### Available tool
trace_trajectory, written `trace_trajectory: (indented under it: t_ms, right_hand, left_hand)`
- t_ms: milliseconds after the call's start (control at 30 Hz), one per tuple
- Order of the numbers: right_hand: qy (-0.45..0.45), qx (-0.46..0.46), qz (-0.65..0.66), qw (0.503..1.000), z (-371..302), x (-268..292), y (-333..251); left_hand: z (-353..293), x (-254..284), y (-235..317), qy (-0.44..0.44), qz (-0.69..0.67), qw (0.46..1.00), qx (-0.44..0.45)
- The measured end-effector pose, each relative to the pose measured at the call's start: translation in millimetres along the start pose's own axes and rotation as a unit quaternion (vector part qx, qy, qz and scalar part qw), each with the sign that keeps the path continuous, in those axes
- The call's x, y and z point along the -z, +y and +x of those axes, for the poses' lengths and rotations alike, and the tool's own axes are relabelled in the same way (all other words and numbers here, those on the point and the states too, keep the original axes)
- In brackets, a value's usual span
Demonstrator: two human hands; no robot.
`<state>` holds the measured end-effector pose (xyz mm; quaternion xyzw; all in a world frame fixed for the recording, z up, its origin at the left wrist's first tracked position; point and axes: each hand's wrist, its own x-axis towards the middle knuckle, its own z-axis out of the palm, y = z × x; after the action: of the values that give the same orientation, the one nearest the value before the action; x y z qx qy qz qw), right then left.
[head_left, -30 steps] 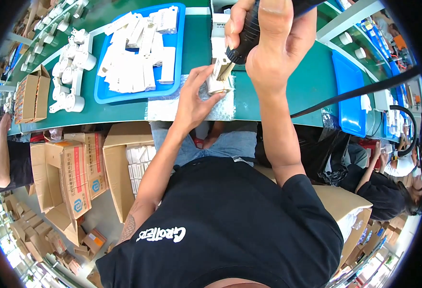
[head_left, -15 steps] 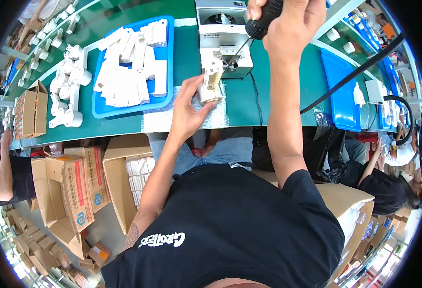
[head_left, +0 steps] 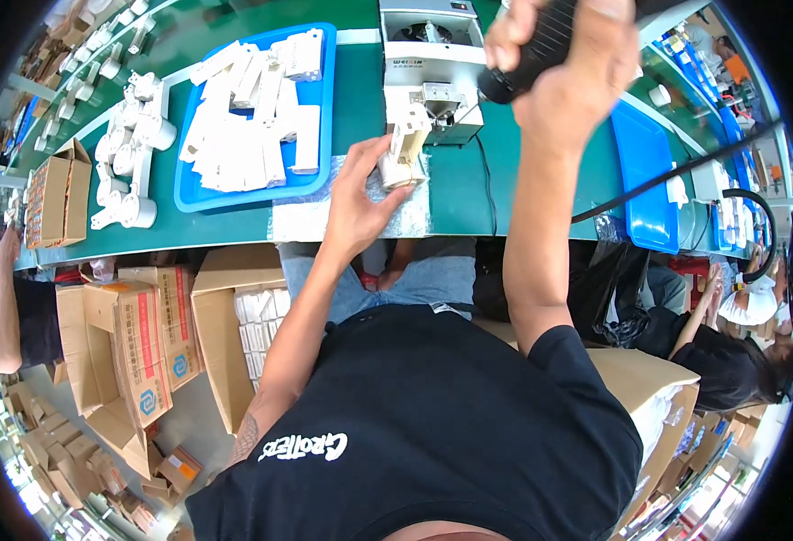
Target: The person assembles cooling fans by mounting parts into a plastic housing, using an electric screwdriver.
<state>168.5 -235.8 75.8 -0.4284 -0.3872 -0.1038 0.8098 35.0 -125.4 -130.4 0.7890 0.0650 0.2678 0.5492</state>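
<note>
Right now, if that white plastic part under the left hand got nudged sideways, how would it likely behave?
The white plastic part looks like stiff moulded plastic, so it probably won't flex. It stands tall on a narrow base, so it may tip without the left hand steadying it. It is probably light.

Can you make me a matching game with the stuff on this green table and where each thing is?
Things:
1. blue tray
2. black screwdriver
3. white plastic part
4. open cardboard box

Places:
A. held upright by the left hand
B. under the table edge, filled with white parts
C. on the table, piled with white pieces
D. gripped in the right hand

Pairs: 1-C, 2-D, 3-A, 4-B
</note>
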Motion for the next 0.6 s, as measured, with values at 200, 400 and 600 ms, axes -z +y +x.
trace_trajectory:
  t_ms: [200, 400, 600]
  right_hand:
    - [0.042, -0.060, 0.015, 0.997, -28.8, -30.6, -22.0]
    - [-0.003, -0.009, -0.017, 1.000, -38.8, -18.9, 3.6]
    - [-0.004, -0.023, 0.004, 1.000, -38.6, -24.0, 4.2]
  left_hand:
    - [0.7, 0.0, 1.7, 0.006, 0.001, 1.000, 0.006]
    - [1.8, -1.6, 5.3, 0.004, 0.000, 1.000, 0.008]
    - [1.0, 0.1, 4.6, 0.002, 0.021, 1.000, -0.003]
